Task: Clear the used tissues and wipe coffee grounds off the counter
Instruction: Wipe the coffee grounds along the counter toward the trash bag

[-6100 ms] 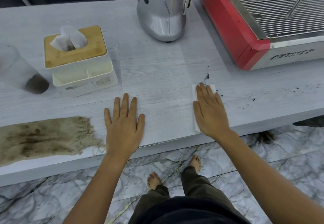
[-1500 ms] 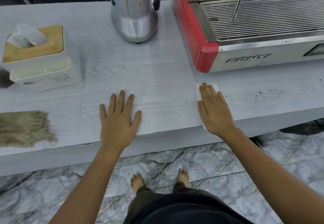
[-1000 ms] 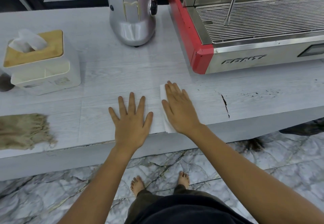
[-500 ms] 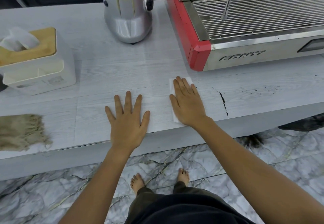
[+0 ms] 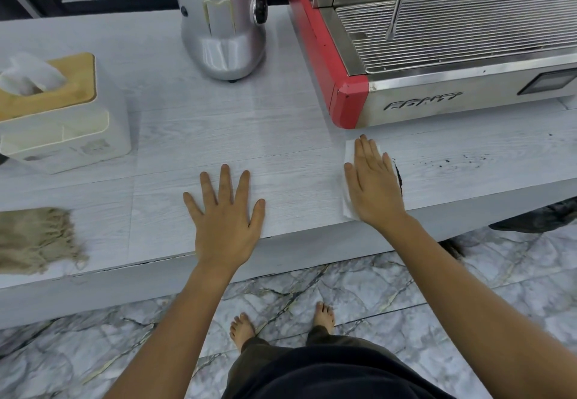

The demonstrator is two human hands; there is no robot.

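Your right hand (image 5: 373,186), fingers together, presses the tissue (image 5: 349,161) flat; the grounds (image 5: 398,177) form a line touching its outer edge, running fingertip-to-wrist. Your left hand (image 5: 226,216) lies splayed, farther off.

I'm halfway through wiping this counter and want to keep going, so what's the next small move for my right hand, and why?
Probably slide the right hand, flat on the tissue, further right along the counter. A dark line of grounds sits piled at the tissue's right edge, and loose specks lie beyond it in front of the espresso machine. The left hand can stay flat as a brace.
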